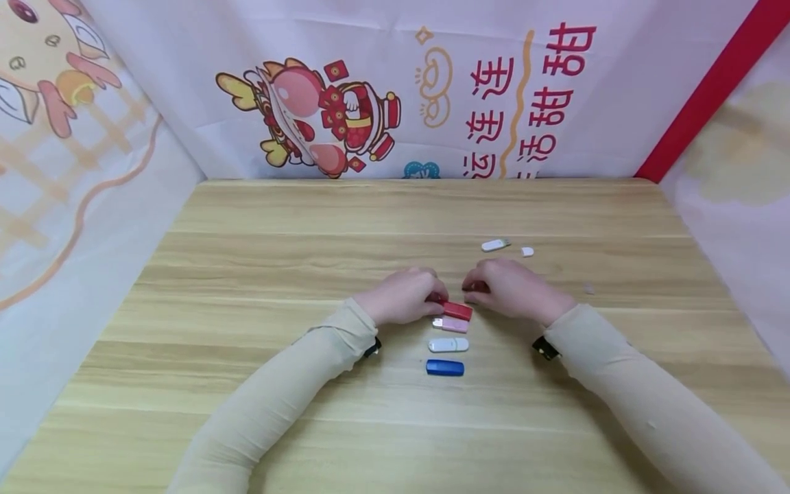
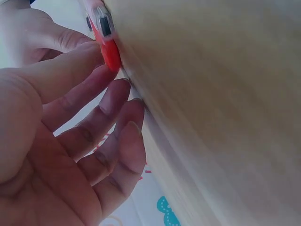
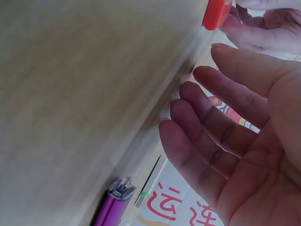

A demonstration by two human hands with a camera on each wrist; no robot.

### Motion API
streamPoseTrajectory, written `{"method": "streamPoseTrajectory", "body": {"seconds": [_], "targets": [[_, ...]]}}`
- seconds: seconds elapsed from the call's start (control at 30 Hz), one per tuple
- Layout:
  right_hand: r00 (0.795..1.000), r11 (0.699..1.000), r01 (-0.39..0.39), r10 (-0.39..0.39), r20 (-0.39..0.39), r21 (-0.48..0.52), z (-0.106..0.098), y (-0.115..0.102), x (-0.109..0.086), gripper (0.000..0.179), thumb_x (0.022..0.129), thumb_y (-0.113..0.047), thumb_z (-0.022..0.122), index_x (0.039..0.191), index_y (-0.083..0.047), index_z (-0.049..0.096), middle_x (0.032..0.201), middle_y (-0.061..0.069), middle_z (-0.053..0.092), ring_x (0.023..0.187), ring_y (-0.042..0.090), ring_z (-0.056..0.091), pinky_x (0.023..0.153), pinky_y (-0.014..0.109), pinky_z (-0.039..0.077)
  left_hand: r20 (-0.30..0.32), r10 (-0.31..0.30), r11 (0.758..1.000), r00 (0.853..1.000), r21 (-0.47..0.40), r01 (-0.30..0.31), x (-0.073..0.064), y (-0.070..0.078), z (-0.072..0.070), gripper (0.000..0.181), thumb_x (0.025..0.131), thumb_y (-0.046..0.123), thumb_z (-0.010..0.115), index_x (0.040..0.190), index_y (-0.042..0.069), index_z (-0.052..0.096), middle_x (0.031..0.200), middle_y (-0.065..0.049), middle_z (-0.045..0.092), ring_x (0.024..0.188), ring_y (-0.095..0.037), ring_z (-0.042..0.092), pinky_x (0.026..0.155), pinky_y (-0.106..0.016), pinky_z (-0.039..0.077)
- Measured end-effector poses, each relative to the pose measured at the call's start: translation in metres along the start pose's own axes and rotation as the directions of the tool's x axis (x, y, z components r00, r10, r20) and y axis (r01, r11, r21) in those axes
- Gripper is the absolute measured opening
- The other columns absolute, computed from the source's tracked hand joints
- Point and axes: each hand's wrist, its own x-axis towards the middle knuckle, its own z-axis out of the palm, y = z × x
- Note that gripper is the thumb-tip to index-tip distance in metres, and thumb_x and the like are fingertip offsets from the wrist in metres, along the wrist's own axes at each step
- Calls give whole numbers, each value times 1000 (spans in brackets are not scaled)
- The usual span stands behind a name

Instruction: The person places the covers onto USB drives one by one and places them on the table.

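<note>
My left hand point(image 1: 404, 295) pinches one end of a red USB flash drive point(image 1: 457, 311) between thumb and fingertip. In the left wrist view the red drive point(image 2: 111, 55) shows past the thumb, its other fingers spread loosely. A pink USB drive point(image 1: 453, 324) with its metal plug bare lies just in front of the red one. My right hand point(image 1: 509, 287) rests low over the table to the right, fingers loosely bent. Its palm point(image 3: 263, 183) and fingers hold nothing in the right wrist view.
A white drive point(image 1: 448, 345) and a blue drive point(image 1: 445, 368) continue the column nearer me. Behind my right hand lie an uncapped white drive point(image 1: 494, 245) and its small white cap point(image 1: 527, 252). The right wrist view shows a purple stick with a clear end point(image 3: 115, 200).
</note>
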Motion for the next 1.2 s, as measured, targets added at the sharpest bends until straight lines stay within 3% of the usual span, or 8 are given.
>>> {"method": "streamPoseTrajectory", "body": {"seconds": [0.2,0.37,0.63,0.8,0.97,1.2], "targets": [[1000,1000,-29,29,8,7,-3,2,-2,17,91,-21,74,105,-10,76,97,2,71,86,16,65,79,38,55,21,-25,999,999,-32,26,2,-2,-4,19,95,22,68,111,12,74,106,1,70,96,-12,63,88,-29,51],[1000,1000,-21,21,-23,-7,-13,8,-4,18,91,-19,74,105,-7,75,99,4,72,90,19,66,82,41,55,17,-68,997,998,-44,69,8,-2,-15,22,96,24,69,112,11,75,107,0,71,94,-11,64,85,-28,52],[995,997,-76,75,-63,-26,-47,34,-11,20,91,-12,72,108,-2,74,102,12,72,92,26,66,85,48,53,-2,-97,995,995,-40,97,31,4,-40,25,97,21,66,118,9,72,111,-2,70,97,-12,63,89,-28,51],[990,991,-123,119,-70,-57,-66,55,-15,19,91,-12,71,106,0,74,95,11,72,86,26,66,81,48,53,-9,-107,992,994,-65,106,53,8,-49,25,97,22,66,117,9,72,106,-1,69,92,-12,61,87,-28,51],[985,983,-172,169,-44,-69,-76,73,-17,18,90,-8,72,107,-2,74,101,12,72,96,31,65,88,52,50,-13,-142,988,990,-64,140,85,10,-53,24,97,21,65,118,9,71,109,-1,68,97,-13,61,90,-29,49],[985,984,-170,170,-7,-57,-74,88,-12,20,88,-8,74,107,0,73,97,11,71,89,27,65,84,49,52,0,-196,981,981,-7,196,140,2,-39,34,93,24,70,123,8,67,116,-4,67,101,-16,60,93,-31,47]]}}
